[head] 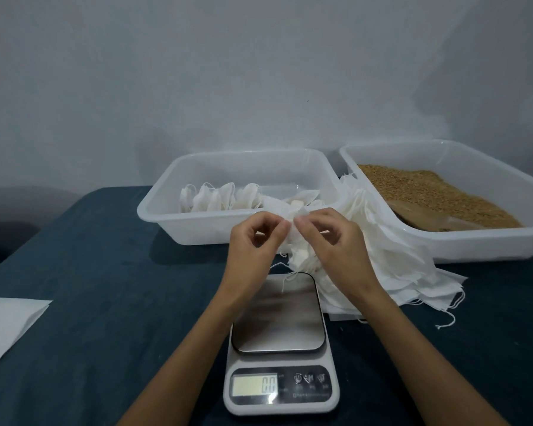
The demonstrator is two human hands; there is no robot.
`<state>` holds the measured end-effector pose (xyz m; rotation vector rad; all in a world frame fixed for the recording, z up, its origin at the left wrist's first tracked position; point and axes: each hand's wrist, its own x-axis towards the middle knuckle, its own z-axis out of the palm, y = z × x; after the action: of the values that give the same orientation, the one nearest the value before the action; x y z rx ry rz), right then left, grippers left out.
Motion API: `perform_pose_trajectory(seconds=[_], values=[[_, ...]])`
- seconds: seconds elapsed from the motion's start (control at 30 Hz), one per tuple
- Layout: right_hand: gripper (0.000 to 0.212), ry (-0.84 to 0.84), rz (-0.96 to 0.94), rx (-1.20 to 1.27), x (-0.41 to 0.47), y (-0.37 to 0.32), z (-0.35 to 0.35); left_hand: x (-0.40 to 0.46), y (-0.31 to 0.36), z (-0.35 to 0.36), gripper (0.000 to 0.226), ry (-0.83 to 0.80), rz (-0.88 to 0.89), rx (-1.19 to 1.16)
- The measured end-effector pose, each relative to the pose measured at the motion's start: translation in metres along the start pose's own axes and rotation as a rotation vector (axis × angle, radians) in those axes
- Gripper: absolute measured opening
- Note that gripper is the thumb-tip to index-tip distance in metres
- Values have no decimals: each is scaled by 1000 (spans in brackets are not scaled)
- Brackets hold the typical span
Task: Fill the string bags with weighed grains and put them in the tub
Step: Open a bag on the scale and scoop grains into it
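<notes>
Above the far end of the scale, my left hand and my right hand pinch the top edge of one white string bag between them. Its strings dangle down onto the steel platform of the digital scale, whose display reads 0.0. A white tub behind my hands holds several filled white bags. At the right, another white tub holds brown grains with a brownish scoop lying in them.
A heap of empty white string bags lies between the two tubs and spills toward the scale's right side. A white sheet lies at the left edge of the dark blue table. A pale wall rises behind.
</notes>
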<state>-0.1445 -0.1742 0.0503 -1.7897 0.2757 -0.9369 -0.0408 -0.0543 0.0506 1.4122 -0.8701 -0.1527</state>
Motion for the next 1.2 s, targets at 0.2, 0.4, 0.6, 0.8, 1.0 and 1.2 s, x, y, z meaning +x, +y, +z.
perform_pose_trajectory(seconds=[0.2, 0.4, 0.6, 0.8, 1.0, 1.2], values=[[7, 36, 2, 126, 5, 4, -4, -6, -4, 2, 43, -4, 201, 341], [8, -22, 22, 185, 4, -1, -3, -7, -14, 4, 71, -63, 367, 683], [3, 148, -138, -18, 1, -3, -4, -2, -15, -2, 62, -43, 288, 666], [14, -19, -122, 31, -3, -7, 1, -7, -9, 3, 45, -85, 279, 463], [26, -164, -58, 49, -5, -7, 4, -5, -4, 2, 43, -126, 239, 482], [25, 8, -60, 57, 1, -10, -6, -1, -10, -3, 55, -63, 244, 631]])
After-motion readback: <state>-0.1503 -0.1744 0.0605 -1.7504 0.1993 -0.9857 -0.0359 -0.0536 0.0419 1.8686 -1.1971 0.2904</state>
